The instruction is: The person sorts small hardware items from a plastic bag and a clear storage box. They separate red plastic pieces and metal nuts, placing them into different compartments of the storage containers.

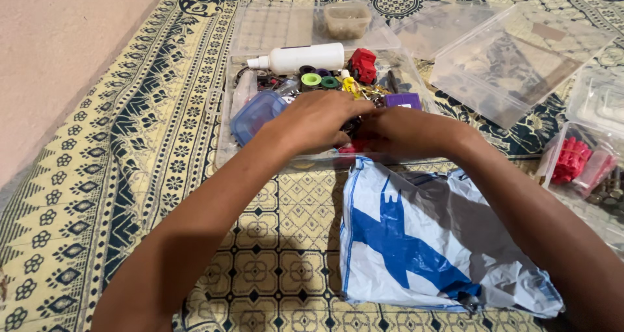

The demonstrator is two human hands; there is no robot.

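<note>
i'm curling both my left hand (316,119) and right hand (404,132) inside the clear plastic box (227,132) of small parts, grip unclear, just beyond the crinkled white-and-blue plastic bag (429,241).

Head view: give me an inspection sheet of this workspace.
Surface: patterned yellow and dark blue cloth spread flat.
Job's things: clear plastic box crammed with small parts; white bottle lying on top, blue-lidded container, red part.
Clutter: blue and white plastic bag; empty clear box; small tub; box with red pieces.
Grippers: left hand and right hand both reach into the box; grip hidden.
Cables: nothing seen.
Surroundings: bare pinkish floor.
</note>
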